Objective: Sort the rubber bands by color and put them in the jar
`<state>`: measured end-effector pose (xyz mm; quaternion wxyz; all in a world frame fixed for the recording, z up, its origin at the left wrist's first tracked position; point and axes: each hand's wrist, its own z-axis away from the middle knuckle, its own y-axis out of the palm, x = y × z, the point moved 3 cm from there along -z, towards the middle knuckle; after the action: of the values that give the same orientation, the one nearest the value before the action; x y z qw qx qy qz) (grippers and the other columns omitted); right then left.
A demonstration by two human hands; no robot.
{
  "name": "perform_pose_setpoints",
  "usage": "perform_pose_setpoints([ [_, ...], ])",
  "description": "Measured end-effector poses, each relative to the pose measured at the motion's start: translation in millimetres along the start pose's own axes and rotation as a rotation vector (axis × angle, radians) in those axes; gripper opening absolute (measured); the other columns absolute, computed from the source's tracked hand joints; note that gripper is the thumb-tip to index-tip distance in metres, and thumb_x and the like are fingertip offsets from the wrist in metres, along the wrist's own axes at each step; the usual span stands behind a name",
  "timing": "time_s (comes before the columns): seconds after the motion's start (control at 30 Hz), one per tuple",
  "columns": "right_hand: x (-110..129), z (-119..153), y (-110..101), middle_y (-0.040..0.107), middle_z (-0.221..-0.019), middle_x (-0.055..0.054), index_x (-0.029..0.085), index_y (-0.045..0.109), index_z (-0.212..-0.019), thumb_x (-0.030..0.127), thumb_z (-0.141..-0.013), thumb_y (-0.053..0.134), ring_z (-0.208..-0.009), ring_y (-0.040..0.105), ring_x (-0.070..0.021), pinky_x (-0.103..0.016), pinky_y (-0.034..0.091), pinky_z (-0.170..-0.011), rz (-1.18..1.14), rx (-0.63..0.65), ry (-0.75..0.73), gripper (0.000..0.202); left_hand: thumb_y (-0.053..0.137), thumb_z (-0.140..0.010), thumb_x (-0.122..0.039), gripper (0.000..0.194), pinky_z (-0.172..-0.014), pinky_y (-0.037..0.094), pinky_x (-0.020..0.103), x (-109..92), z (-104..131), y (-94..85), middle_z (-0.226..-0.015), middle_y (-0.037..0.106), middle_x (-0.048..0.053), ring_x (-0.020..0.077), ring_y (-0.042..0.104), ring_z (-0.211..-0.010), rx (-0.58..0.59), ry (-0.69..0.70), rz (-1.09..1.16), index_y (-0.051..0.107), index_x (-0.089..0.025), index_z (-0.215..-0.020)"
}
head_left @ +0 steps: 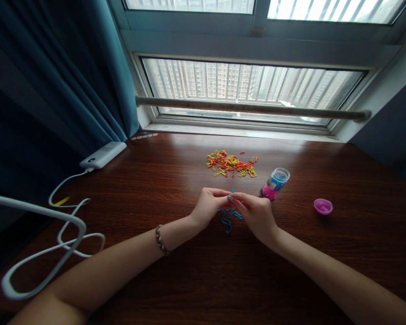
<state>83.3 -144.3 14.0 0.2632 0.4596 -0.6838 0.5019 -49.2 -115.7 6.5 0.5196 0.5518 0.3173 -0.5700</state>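
Note:
My left hand and my right hand meet fingertip to fingertip above the middle of the table. Both are pinched closed on a small blue loop, too small to tell whether it is a rubber band or a clip. Beneath and between my fingers, several more blue loops lie on the wood, partly hidden by the hands. Just behind my right hand stands a clear open jar with blue and pink contents, tilted to the right in view.
A scattered pile of red and yellow loops lies beyond my hands. On the right sits a small pink cup-shaped lid. At the left are a white power bank, its looping white cable and a yellow strip. A window is behind the table.

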Motion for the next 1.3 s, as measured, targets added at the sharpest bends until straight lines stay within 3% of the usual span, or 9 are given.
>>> perform_pose_setpoints([
  [0.13, -0.5, -4.7, -5.6, 0.067, -0.077, -0.003, 0.027, 0.067, -0.083, 0.030, -0.080, 0.050, -0.067, 0.059, -0.0183, -0.028, 0.041, -0.064, 0.128, 0.013, -0.077, 0.018, 0.073, -0.058, -0.026, 0.023, -0.062, 0.049, 0.025, -2.6, 3.3, 4.2, -0.069, 0.069, 0.009, 0.0168, 0.063, -0.063, 0.052, -0.038, -0.015, 0.071, -0.009, -0.073],
  [0.27, 3.7, -9.2, -10.7, 0.062, -0.067, -0.003, 0.023, 0.065, -0.075, 0.031, -0.077, 0.053, -0.059, 0.052, -0.0147, -0.026, 0.037, -0.059, 0.208, -0.035, -0.055, 0.015, 0.073, -0.058, -0.025, 0.022, -0.062, 0.049, 0.026, -0.6, 2.0, 4.1, -0.069, 0.069, 0.009, 0.0164, 0.062, -0.061, 0.082, -0.056, 0.005, 0.070, -0.009, -0.074],
  [0.4, 3.0, -12.0, -13.9, 0.055, -0.057, 0.001, 0.020, 0.060, -0.074, 0.037, -0.072, 0.058, -0.050, 0.044, -0.0106, -0.023, 0.033, -0.049, -0.192, -0.140, 0.164, 0.018, 0.075, -0.055, -0.020, 0.023, -0.063, 0.051, 0.027, 3.6, -4.8, -3.2, -0.068, 0.068, 0.008, 0.0140, 0.062, -0.059, -0.025, -0.059, 0.136, 0.068, -0.009, -0.073],
  [0.53, -2.5, -9.7, -1.8, 0.052, -0.055, 0.004, 0.017, 0.060, -0.071, 0.041, -0.064, 0.065, -0.044, 0.038, -0.0058, -0.020, 0.029, -0.043, -0.646, 0.003, 0.454, 0.025, 0.075, -0.056, -0.018, 0.024, -0.067, 0.052, 0.029, 5.5, -5.6, -4.7, -0.071, 0.068, 0.008, 0.0145, 0.063, -0.062, -0.069, -0.054, 0.276, 0.066, -0.008, -0.075],
  [0.63, -4.9, -5.5, 6.7, 0.052, -0.055, 0.005, 0.016, 0.061, -0.073, 0.039, -0.062, 0.068, -0.042, 0.036, -0.0039, -0.018, 0.026, -0.041, -0.781, 0.043, 0.558, 0.027, 0.075, -0.057, -0.019, 0.026, -0.073, 0.051, 0.031, 6.5, -2.2, -2.0, -0.077, 0.068, 0.010, 0.0171, 0.064, -0.069, -0.054, -0.031, 0.290, 0.065, -0.008, -0.079],
  [0.93, -12.9, -1.2, 12.1, 0.050, -0.056, 0.006, 0.018, 0.055, -0.075, 0.040, -0.061, 0.068, -0.042, 0.039, -0.0056, -0.018, 0.027, -0.038, -0.750, -0.115, 0.457, 0.029, 0.075, -0.058, -0.016, 0.022, -0.076, 0.049, 0.027, 9.4, -0.3, 2.2, -0.079, 0.069, 0.009, 0.0143, 0.063, -0.071, -0.024, -0.032, 0.359, 0.067, -0.009, -0.077],
  [1.3, -3.0, -7.4, -0.4, 0.060, -0.079, -0.003, 0.020, 0.064, -0.092, 0.027, -0.069, 0.062, -0.067, 0.057, -0.0142, -0.024, 0.046, -0.056, -0.429, -0.028, 0.266, 0.024, 0.073, -0.060, -0.016, 0.020, -0.074, 0.048, 0.025, 7.5, 0.1, 2.7, -0.078, 0.068, 0.009, 0.0138, 0.062, -0.074, 0.073, -0.067, 0.311, 0.068, -0.008, -0.078],
])
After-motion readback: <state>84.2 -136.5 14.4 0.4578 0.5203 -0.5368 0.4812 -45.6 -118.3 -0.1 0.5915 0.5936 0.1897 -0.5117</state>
